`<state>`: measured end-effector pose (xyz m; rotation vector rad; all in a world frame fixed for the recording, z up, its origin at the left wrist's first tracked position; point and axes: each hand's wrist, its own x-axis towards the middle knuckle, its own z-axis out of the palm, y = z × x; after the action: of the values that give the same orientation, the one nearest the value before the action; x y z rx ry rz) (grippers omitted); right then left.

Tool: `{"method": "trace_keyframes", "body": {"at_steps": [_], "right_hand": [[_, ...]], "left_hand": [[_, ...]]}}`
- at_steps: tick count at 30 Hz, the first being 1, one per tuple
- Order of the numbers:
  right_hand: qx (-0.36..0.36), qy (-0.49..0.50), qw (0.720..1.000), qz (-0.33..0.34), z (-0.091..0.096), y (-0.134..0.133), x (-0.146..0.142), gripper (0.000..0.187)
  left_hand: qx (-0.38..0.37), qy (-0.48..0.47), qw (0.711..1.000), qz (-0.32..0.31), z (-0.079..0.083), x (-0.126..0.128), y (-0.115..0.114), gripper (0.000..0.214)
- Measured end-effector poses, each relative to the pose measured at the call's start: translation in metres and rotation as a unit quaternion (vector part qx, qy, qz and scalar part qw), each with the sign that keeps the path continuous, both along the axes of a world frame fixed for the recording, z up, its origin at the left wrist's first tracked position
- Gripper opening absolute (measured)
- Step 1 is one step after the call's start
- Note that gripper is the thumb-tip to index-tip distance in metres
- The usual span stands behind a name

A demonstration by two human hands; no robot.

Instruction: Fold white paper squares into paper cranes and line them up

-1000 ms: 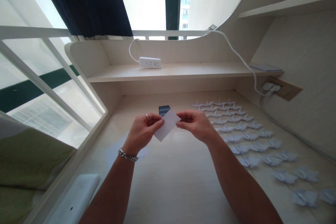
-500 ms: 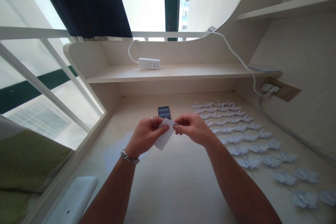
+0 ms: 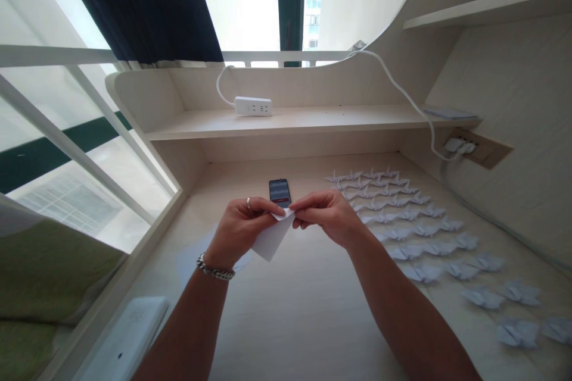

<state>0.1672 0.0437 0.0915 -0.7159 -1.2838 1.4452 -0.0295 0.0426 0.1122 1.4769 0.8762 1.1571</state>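
Note:
A small sheet of white paper [image 3: 270, 240] is held in the air between both hands, its upper edge folded over. My left hand [image 3: 243, 223], with a ring and a chain bracelet, pinches the paper's left side and top between thumb and fingers. With thumb and index finger, my right hand [image 3: 326, 214] grips the upper right corner. Just beyond the fingertips a phone [image 3: 279, 191] lies on the desk. Loose white sheets [image 3: 196, 256] lie under and to the left of my left wrist. Rows of white folded paper cranes [image 3: 406, 214] stand to the right of my right hand.
A white power strip [image 3: 252, 106] sits on the shelf [image 3: 313, 119] behind the desk. Its white cable runs to a wall socket [image 3: 480, 147] at right. A white flat box-like object [image 3: 125, 336] lies at the lower left, beside the desk's raised edge [image 3: 154, 238].
The paper's top edge is now folded over, and the sheet has shifted slightly left and down. My left hand has moved a little left; my right fingers have drawn nearer the left ones.

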Motion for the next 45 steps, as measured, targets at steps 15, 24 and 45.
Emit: {"method": "trace_keyframes", "body": {"at_steps": [15,24,45], "right_hand": [[-0.037,-0.007,0.999,0.012,0.006,-0.001,0.006,0.018],[-0.021,-0.055,0.998,-0.018,0.004,-0.001,0.000,0.027],[-0.026,-0.098,0.994,-0.051,0.007,-0.005,-0.004,0.030]], "left_hand": [[0.050,0.048,0.998,-0.014,0.000,0.000,0.001,0.007],[0.107,0.122,0.987,-0.013,-0.003,0.001,0.001,0.010],[0.039,0.077,0.996,-0.012,-0.002,0.001,0.003,0.013]]}}
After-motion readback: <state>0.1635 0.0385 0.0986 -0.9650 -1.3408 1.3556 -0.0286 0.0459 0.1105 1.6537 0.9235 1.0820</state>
